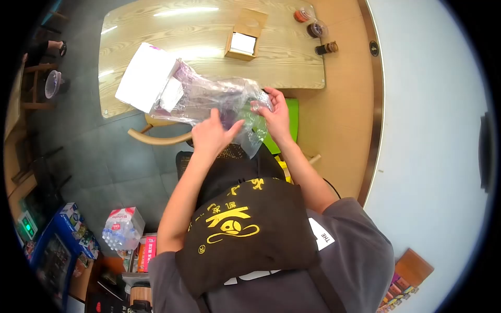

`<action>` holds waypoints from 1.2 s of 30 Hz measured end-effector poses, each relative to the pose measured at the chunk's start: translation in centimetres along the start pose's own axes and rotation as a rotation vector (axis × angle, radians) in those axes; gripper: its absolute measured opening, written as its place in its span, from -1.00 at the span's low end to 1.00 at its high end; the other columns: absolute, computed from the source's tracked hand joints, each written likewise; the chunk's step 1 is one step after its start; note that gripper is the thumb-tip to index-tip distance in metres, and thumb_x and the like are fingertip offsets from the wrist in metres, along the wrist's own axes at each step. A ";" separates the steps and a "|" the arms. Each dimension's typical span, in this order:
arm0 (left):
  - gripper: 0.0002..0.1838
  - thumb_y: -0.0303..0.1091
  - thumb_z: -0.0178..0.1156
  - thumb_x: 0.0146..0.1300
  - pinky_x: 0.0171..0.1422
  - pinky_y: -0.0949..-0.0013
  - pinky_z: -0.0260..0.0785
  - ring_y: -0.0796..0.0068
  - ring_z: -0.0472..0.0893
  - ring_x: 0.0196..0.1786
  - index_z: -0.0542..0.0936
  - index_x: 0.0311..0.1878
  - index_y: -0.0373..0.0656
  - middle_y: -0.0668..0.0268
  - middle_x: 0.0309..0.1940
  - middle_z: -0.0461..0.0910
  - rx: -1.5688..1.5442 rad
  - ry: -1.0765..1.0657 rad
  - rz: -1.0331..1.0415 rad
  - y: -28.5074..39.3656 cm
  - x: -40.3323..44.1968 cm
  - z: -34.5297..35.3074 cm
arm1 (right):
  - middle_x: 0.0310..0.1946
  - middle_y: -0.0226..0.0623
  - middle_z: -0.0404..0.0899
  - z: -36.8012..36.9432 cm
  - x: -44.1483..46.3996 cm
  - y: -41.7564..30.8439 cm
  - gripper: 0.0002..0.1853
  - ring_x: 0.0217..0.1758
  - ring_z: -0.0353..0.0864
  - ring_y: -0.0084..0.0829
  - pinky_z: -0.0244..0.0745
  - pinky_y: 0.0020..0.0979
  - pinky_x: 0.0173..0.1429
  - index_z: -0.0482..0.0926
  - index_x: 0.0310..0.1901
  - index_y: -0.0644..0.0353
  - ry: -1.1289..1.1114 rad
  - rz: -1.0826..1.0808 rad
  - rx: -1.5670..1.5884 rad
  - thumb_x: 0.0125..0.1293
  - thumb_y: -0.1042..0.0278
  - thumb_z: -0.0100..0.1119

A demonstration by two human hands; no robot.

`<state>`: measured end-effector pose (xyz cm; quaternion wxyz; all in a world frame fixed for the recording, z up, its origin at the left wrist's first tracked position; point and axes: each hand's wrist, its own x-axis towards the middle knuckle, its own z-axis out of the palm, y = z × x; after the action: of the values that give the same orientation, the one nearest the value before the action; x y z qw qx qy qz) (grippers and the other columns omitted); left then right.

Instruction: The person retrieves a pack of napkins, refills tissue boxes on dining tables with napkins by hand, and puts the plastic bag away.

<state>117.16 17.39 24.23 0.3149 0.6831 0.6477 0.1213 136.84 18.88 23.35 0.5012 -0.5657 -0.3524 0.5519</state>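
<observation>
"Head view: where was the long, clear plastic bag with the purplish tint [201, 94]?"

"It stretched over the near edge of the pale, wood-grained surface [292, 68], from a white, boxy carton [146, 78] to the person's hands. Whether it came out of the carton or wrapped part of it, I couldn't tell."

"And the hands?"

"The right hand [276, 113] pinched the bag's crumpled near end between thumb and fingers. The left hand [210, 134] was at the bag's lower edge, thumb and forefinger spread apart; I couldn't tell whether its other fingers gripped any film."

"What lay about them?"

"Farther back on the surface stood a small, brown cardboard box [250, 22], lid raised, with white contents [242, 43]. Two clear, round plastic tubs [317, 29], one with red contents and one with dark, were by the right end, near a small, dark jar [326, 48]. A bright green chair seat [294, 122] showed just beside the right hand."
</observation>
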 end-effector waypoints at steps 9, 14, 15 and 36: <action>-0.86 -0.35 0.18 0.18 -0.42 0.05 0.47 0.02 0.63 -0.49 0.46 -0.40 -0.18 0.12 -0.56 0.61 -0.098 0.295 0.231 -1.0 1.5 2.5 | -0.14 -0.18 0.57 -1.5 -0.9 0.8 -0.64 -0.08 0.60 -0.27 0.56 -0.32 -0.10 0.52 0.00 0.31 0.214 -0.334 -0.765 0.12 0.66 0.19; -0.91 -0.40 0.15 0.18 -0.44 0.05 0.41 -0.03 0.59 -0.49 0.48 -0.42 -0.14 0.08 -0.60 0.55 -0.225 0.347 0.260 0.8 0.5 2.4 | -0.20 -0.17 0.64 1.1 -1.3 0.2 -0.80 -0.19 0.60 -0.04 0.52 -0.20 -0.13 0.63 -0.16 0.20 -0.295 -0.483 -0.980 0.16 0.55 0.15; -0.91 -0.40 0.15 0.18 -0.44 0.05 0.41 -0.03 0.59 -0.49 0.48 -0.42 -0.14 0.08 -0.60 0.55 -0.218 0.353 0.252 0.9 0.6 2.0 | -0.21 -0.20 0.65 1.2 0.4 1.5 -0.76 -0.20 0.62 -0.05 0.52 -0.20 -0.12 0.65 -0.10 0.16 -0.514 -0.176 -0.961 0.20 0.49 0.13; -0.87 -0.53 0.19 0.13 -0.48 0.17 0.39 0.13 0.57 -0.54 0.44 -0.47 -0.19 0.18 -0.62 0.48 -0.368 0.394 0.136 -0.2 0.7 0.6 | 0.12 -0.09 0.52 18.9 12.1 14.6 -0.55 0.26 0.46 -0.12 0.28 -0.16 0.41 0.48 0.17 0.27 -0.777 -0.947 -1.270 0.23 0.38 0.08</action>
<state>117.43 17.90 23.43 0.2930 0.6195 0.6162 0.3882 117.87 30.07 8.20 0.1127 -0.3043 -0.9356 0.1395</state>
